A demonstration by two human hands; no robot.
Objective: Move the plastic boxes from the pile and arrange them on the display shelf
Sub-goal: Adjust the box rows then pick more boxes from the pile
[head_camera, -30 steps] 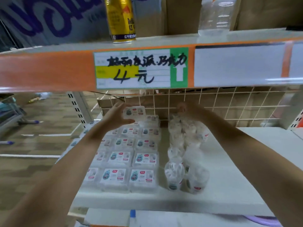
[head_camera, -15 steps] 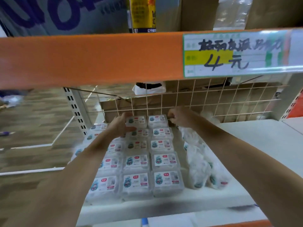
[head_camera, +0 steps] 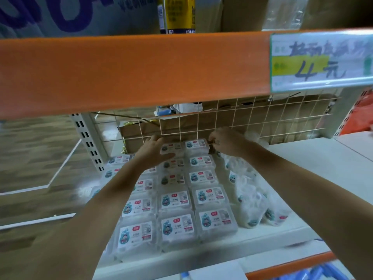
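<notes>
Clear plastic boxes with white labels lie in neat rows on the white display shelf (head_camera: 314, 174). At the back of the rows, my left hand (head_camera: 153, 151) lies over a box (head_camera: 171, 148) in the middle column, thumb along its front edge and fingers across its top. My right hand (head_camera: 224, 141) has curled fingers touching the right edge of the neighbouring back box (head_camera: 196, 145), close to the wire mesh (head_camera: 252, 122). The front row of boxes (head_camera: 177, 227) sits at the shelf's near edge.
A row of round clear tubs (head_camera: 254, 197) runs along the right of the boxes. An orange shelf rail (head_camera: 131, 73) with a price tag (head_camera: 321, 61) hangs overhead, carrying a yellow can (head_camera: 177, 15). The right part of the shelf is bare white.
The box my left hand carried in the air has come down onto the back row. Both hands stay at the back by the mesh. The view has shifted left and closer.
</notes>
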